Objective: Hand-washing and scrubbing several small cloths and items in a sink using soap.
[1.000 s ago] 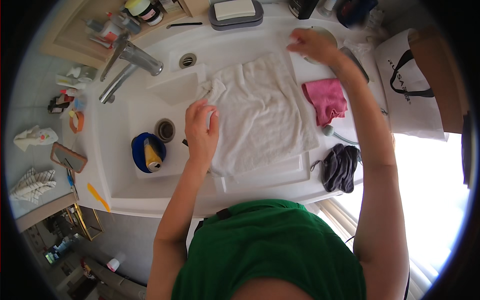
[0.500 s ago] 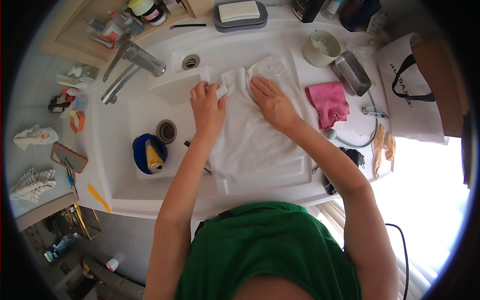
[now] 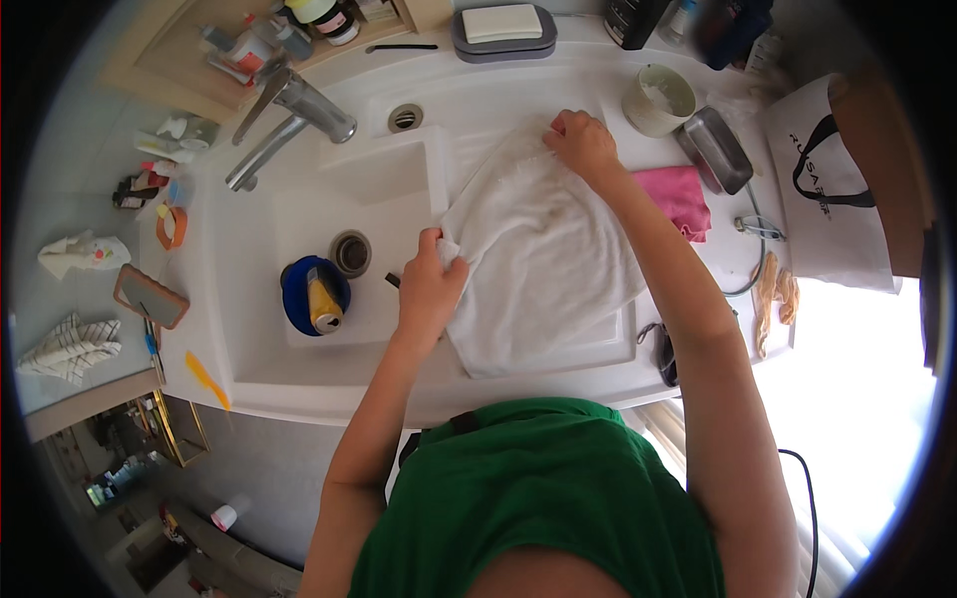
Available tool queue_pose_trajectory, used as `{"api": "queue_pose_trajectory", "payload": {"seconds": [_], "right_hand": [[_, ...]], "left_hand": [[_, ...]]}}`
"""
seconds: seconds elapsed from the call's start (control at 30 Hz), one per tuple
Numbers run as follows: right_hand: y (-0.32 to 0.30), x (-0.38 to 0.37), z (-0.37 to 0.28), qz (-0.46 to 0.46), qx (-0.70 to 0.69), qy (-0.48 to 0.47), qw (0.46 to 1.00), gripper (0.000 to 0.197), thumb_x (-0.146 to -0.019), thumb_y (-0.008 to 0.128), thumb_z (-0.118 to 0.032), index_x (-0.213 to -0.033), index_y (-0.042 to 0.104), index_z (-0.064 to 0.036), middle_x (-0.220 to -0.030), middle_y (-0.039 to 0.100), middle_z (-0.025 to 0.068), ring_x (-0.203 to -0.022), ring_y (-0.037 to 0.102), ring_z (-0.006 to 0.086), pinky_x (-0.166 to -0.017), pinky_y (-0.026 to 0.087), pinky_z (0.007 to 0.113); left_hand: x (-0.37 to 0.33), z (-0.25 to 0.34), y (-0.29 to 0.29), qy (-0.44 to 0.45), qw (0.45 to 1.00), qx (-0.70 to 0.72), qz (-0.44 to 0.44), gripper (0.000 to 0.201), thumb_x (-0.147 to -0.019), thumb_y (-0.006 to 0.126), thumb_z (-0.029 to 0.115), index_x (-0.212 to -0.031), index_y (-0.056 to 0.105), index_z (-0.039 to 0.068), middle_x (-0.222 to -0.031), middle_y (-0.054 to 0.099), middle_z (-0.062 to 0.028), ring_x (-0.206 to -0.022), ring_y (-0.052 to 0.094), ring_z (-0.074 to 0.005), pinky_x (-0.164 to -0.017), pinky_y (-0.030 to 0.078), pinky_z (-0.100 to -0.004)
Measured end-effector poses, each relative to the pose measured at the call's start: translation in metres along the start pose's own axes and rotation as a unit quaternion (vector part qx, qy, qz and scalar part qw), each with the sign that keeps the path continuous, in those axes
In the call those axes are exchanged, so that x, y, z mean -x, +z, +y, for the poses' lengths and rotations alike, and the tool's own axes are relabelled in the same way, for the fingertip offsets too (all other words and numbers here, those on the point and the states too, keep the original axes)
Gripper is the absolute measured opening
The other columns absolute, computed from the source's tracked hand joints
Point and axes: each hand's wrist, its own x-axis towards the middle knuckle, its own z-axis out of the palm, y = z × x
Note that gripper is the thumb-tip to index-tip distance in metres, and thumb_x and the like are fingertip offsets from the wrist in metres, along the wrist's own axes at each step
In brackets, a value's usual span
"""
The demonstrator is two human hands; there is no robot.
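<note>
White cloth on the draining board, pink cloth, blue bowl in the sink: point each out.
White cloth [image 3: 548, 259], head view, middle of the spread fabric.
Pink cloth [image 3: 680, 197], head view, centre of the folded fabric.
Blue bowl [image 3: 297, 299], head view, its left rim.

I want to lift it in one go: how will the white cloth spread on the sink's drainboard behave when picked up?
Probably floppy: the white cloth already bunches where the left hand and right hand grip its edges. It lies beside the basin, so it may be damp, clingy and heavier than it looks.
</note>
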Motion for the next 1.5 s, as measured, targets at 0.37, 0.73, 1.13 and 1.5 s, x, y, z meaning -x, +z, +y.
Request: {"api": "queue_pose_trajectory", "payload": {"seconds": [0.37,0.73,1.13,1.5], "right_hand": [[0.053,0.077,-0.079,0.031,0.081,-0.21,0.974,0.018,-0.087,0.058,-0.03,-0.081,0.059,-0.014,-0.074,0.067,0.0078,-0.066,0.066,0.0294,-0.056,0.051,0.042],[0.065,0.064,-0.088,0.018,0.034,-0.292,0.956,0.026,-0.091,0.054,-0.039,-0.092,0.061,-0.0143,-0.085,0.066,0.0137,-0.066,0.065,0.0346,-0.06,0.051,0.045],[0.062,0.074,-0.086,0.032,-0.013,-0.333,0.942,0.021,-0.085,0.063,-0.029,-0.078,0.057,-0.0104,-0.072,0.061,0.0096,-0.061,0.06,0.0333,-0.054,0.047,0.044],[0.066,0.027,-0.092,0.049,0.066,-0.264,0.961,0.019,-0.087,0.057,-0.032,-0.08,0.063,-0.0149,-0.075,0.067,0.0071,-0.066,0.066,0.0275,-0.057,0.051,0.041]], "left_hand": [[-0.001,-0.015,0.03,0.343,0.897,-0.27,0.066,0.049,-0.086,0.063,0.027,-0.131,0.052,0.011,-0.14,0.046,-0.0105,-0.134,0.036,-0.0308,-0.113,0.024,-0.0502],[0.002,-0.017,0.035,0.305,0.912,-0.273,0.026,0.046,-0.088,0.062,0.027,-0.131,0.053,0.012,-0.14,0.045,-0.0084,-0.132,0.038,-0.0313,-0.113,0.025,-0.0484],[-0.001,-0.019,0.042,0.312,0.912,-0.26,0.052,0.047,-0.086,0.063,0.023,-0.13,0.053,0.009,-0.135,0.048,-0.0151,-0.13,0.04,-0.0361,-0.112,0.028,-0.0478],[-0.004,-0.015,0.045,0.345,0.906,-0.214,0.117,0.049,-0.086,0.064,0.021,-0.131,0.053,0.008,-0.138,0.046,-0.0162,-0.13,0.04,-0.0369,-0.11,0.031,-0.0459]]}}
